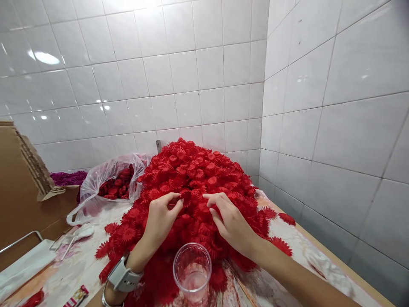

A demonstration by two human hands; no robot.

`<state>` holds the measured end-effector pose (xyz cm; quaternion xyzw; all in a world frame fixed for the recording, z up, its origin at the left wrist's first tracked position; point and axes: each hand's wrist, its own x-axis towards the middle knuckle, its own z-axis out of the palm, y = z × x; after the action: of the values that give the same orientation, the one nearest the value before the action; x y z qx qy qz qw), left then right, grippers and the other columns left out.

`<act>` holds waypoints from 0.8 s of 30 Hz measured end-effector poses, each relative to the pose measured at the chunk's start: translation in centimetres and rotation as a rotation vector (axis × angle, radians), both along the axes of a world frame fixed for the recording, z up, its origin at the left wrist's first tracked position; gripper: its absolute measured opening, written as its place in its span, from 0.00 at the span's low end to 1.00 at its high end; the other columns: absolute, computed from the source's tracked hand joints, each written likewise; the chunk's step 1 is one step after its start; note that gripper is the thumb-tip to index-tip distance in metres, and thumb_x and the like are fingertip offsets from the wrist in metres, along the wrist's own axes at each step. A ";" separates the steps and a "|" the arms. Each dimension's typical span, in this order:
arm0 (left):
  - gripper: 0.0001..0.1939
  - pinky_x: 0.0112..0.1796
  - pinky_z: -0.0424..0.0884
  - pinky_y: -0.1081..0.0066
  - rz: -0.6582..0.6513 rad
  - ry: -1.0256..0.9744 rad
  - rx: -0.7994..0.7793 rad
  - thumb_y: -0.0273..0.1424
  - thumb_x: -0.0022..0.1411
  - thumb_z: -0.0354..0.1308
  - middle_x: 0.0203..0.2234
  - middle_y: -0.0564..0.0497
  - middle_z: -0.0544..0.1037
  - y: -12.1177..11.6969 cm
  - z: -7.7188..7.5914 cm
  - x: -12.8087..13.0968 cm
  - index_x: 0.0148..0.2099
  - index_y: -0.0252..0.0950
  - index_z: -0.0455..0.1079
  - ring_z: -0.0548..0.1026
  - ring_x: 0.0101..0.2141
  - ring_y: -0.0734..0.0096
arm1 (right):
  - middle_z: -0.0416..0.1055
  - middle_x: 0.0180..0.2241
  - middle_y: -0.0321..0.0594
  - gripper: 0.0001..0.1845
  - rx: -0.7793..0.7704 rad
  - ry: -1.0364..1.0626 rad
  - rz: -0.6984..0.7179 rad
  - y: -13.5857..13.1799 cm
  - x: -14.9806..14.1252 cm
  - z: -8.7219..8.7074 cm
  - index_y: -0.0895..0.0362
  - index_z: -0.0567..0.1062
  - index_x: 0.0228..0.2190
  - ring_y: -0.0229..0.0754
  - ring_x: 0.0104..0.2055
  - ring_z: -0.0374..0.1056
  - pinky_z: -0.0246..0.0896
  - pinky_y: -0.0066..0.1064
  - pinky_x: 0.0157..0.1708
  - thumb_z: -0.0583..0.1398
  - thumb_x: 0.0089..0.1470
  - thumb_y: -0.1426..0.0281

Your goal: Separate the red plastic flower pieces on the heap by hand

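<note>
A big heap of red fringed flower pieces [194, 166] rises against the wall in the middle of the table. Over its near side, my left hand [162, 216] pinches with thumb and forefinger at the edge of a dark red flower piece [186, 198]. To the right of that piece is my right hand [228, 217], its forefinger stretched out and thumb apart, with nothing visible between them. Below and between both hands stands a clear plastic cup [192, 273], open at the top, with a little pale pinkish content or reflection at its bottom.
A clear plastic bag [92, 192] of darker red pieces lies left of the heap, beside a cardboard box [22, 170] and purple pieces [68, 178]. A small wrapper [76, 296] lies near the front. Tiled walls [204, 72] bound the back and right. Loose red flowers [281, 246] lie at right.
</note>
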<state>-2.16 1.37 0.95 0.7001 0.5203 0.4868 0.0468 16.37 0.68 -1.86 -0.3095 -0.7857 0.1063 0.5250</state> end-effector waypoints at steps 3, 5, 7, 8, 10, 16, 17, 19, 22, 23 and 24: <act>0.09 0.32 0.69 0.72 -0.162 -0.127 -0.124 0.33 0.49 0.58 0.27 0.50 0.80 -0.9 0.0 1.2 0.32 0.34 0.75 0.76 0.28 0.65 | 0.66 0.38 0.44 0.10 0.204 0.032 -0.029 0.0 -0.3 -0.4 0.54 0.62 0.31 0.44 0.43 0.62 0.60 0.41 0.42 0.48 0.53 0.81; 0.08 0.32 0.69 0.72 -0.287 -0.217 -0.242 0.32 0.48 0.59 0.27 0.50 0.80 -1.4 -0.1 1.8 0.31 0.34 0.75 0.75 0.30 0.65 | 0.67 0.34 0.42 0.10 0.305 0.035 -0.002 -0.2 -0.5 -0.4 0.53 0.62 0.31 0.42 0.39 0.63 0.63 0.37 0.38 0.50 0.53 0.81; 0.08 0.33 0.69 0.72 -0.401 -0.312 -0.368 0.32 0.48 0.59 0.27 0.50 0.80 -1.8 -0.1 2.2 0.30 0.33 0.76 0.75 0.30 0.65 | 0.67 0.32 0.40 0.10 0.376 -0.005 0.015 -0.5 -0.7 -0.3 0.53 0.61 0.30 0.41 0.36 0.63 0.64 0.35 0.36 0.50 0.53 0.81; 0.09 0.33 0.69 0.72 -0.439 -0.357 -0.424 0.32 0.48 0.59 0.27 0.50 0.80 -2.0 -0.2 2.3 0.31 0.33 0.76 0.75 0.30 0.65 | 0.67 0.31 0.40 0.11 0.395 -0.027 0.010 -0.5 -0.8 -0.2 0.53 0.61 0.30 0.41 0.36 0.63 0.64 0.35 0.35 0.50 0.53 0.82; 0.09 0.35 0.69 0.71 -0.471 -0.428 -0.500 0.31 0.47 0.60 0.27 0.50 0.80 -2.1 -0.2 2.4 0.32 0.33 0.77 0.75 0.31 0.66 | 0.67 0.30 0.40 0.10 0.401 -0.047 -0.015 -0.5 -0.8 -0.2 0.54 0.61 0.30 0.41 0.35 0.63 0.64 0.34 0.34 0.50 0.53 0.82; 0.08 0.37 0.68 0.71 -0.476 -0.450 -0.517 0.30 0.45 0.63 0.28 0.50 0.80 -2.3 -0.4 2.7 0.31 0.33 0.76 0.75 0.32 0.66 | 0.64 0.25 0.38 0.11 0.306 0.055 0.026 -0.4 -0.7 -0.5 0.54 0.60 0.24 0.39 0.29 0.61 0.62 0.31 0.28 0.48 0.52 0.81; 0.08 0.36 0.68 0.71 -0.484 -0.443 -0.520 0.30 0.45 0.62 0.27 0.50 0.80 -2.3 -0.3 2.8 0.31 0.33 0.76 0.75 0.32 0.66 | 0.64 0.26 0.38 0.11 0.248 0.089 0.039 -0.5 -0.7 -0.5 0.54 0.59 0.23 0.39 0.29 0.61 0.61 0.31 0.27 0.48 0.52 0.81; 0.08 0.36 0.68 0.71 -0.487 -0.433 -0.534 0.29 0.45 0.61 0.27 0.50 0.80 -2.4 -0.2 2.8 0.31 0.33 0.76 0.75 0.31 0.66 | 0.65 0.26 0.37 0.11 0.073 0.175 0.062 -0.7 -0.7 -0.5 0.54 0.58 0.22 0.38 0.29 0.62 0.61 0.30 0.28 0.50 0.50 0.80; 0.07 0.34 0.67 0.72 -0.449 -0.445 -0.543 0.29 0.45 0.61 0.25 0.50 0.79 -2.5 -0.2 2.9 0.29 0.33 0.76 0.73 0.29 0.69 | 0.67 0.26 0.35 0.11 -0.226 0.343 0.109 -1.0 -0.9 -0.1 0.53 0.56 0.21 0.38 0.30 0.64 0.61 0.30 0.30 0.54 0.48 0.77; 0.06 0.34 0.67 0.72 -0.434 -0.453 -0.545 0.30 0.45 0.61 0.24 0.51 0.78 -2.5 -0.2 2.9 0.28 0.33 0.75 0.73 0.28 0.69 | 0.68 0.26 0.34 0.12 -0.305 0.402 0.134 -1.0 -0.9 0.0 0.53 0.55 0.21 0.38 0.31 0.64 0.60 0.30 0.31 0.55 0.48 0.76; 0.06 0.33 0.67 0.72 -0.424 -0.462 -0.547 0.30 0.44 0.61 0.23 0.51 0.78 -2.5 -0.2 2.8 0.28 0.32 0.75 0.73 0.27 0.70 | 0.68 0.26 0.34 0.13 -0.362 0.457 0.162 -1.0 -1.0 0.1 0.53 0.55 0.21 0.38 0.31 0.64 0.60 0.30 0.32 0.56 0.47 0.76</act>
<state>0.68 -1.11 0.75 0.6258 0.4505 0.4545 0.4460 15.33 -0.34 -1.74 -0.3024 -0.6375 0.3533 0.6143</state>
